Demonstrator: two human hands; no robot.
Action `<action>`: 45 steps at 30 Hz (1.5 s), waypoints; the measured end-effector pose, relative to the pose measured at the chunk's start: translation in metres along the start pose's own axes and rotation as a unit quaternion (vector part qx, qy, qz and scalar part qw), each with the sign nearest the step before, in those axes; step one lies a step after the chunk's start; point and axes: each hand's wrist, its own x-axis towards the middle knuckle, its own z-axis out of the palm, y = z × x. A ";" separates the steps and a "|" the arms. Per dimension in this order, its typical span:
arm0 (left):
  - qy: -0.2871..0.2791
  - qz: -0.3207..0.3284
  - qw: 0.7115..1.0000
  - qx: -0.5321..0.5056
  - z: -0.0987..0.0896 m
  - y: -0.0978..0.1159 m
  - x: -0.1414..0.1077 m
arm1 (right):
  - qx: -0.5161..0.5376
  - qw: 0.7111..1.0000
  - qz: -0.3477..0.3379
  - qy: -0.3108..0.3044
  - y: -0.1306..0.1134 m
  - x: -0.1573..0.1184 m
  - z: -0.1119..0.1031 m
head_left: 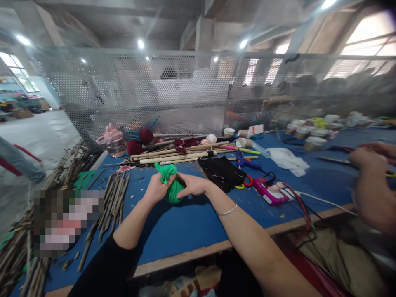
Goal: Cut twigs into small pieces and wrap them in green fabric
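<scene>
A round bundle wrapped in green cloth (173, 192) is between my hands, just above the blue tabletop. My left hand (157, 188) is closed round its gathered, twisted top on the left side. My right hand (193, 185) curves round the right side, with the thumb pressed on the cloth and the fingers partly hidden behind it. The loose end of the cloth sticks up above my left hand. What is inside the green wrapping is hidden.
Cut twigs (114, 200) lie left; sticks (182, 156) and dark red balls (146, 135) lie behind. Right are black cloth (221, 171), a blue glue gun (246, 161), a pink device (268, 192) with cables, white plastic (287, 160), and another person's hand (373, 165).
</scene>
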 end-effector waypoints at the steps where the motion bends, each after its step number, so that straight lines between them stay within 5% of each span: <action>1: 0.007 0.001 1.000 -0.007 0.002 0.002 -0.001 | -0.021 1.000 0.010 0.022 -0.004 -0.001 0.004; 5: 0.014 0.008 0.999 -0.046 0.001 0.010 -0.003 | -0.075 0.989 0.019 0.129 -0.013 0.003 0.022; 10: 0.072 -0.082 0.966 -0.235 -0.005 0.014 -0.002 | -0.075 0.981 0.008 0.180 -0.003 0.009 0.030; 13: 0.116 -0.062 0.957 -0.258 -0.005 0.009 -0.004 | -0.010 0.964 0.008 0.265 0.004 0.012 0.027; 15: 0.092 -0.041 0.967 -0.234 -0.002 0.002 -0.007 | 0.056 0.951 0.012 0.303 0.007 0.013 0.025; 20: -0.069 -0.025 0.990 -0.122 0.010 -0.014 -0.014 | -0.019 0.945 -0.014 0.326 0.005 0.012 0.020; 23: -0.071 -0.035 0.994 -0.070 0.010 -0.012 -0.015 | -0.094 0.933 -0.025 0.345 0.000 0.010 0.020; 29: -0.125 -0.005 0.983 -0.133 0.006 0.005 -0.018 | -0.002 0.941 -0.009 0.338 -0.011 0.010 0.027; 36: -0.116 -0.062 0.988 -0.081 0.008 0.006 -0.021 | -0.071 0.919 -0.055 0.383 -0.018 0.007 0.020; 45: -0.079 -0.079 0.973 -0.202 0.018 0.001 -0.025 | -0.027 0.919 -0.045 0.390 -0.003 0.010 0.013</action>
